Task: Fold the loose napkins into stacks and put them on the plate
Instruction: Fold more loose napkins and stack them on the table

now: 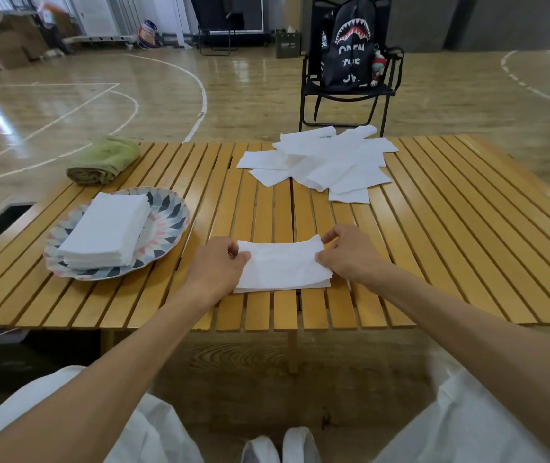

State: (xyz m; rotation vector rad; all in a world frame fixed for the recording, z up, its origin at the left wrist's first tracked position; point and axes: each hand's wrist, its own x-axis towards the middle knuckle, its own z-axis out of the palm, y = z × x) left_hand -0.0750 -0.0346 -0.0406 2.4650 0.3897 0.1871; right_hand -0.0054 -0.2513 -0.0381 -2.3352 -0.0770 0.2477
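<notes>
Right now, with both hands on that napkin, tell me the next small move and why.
Probably fold it over once more and press the crease flat. The left hand and right hand pinch opposite ends of the napkin, which lies wide on the table, wider than the folded stack on the plate.

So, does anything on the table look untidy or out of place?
Only the loose napkins at the far side, lying crooked and overlapping, some curled. The stack on the plate sits neatly, and nothing looks spilled or torn.
</notes>
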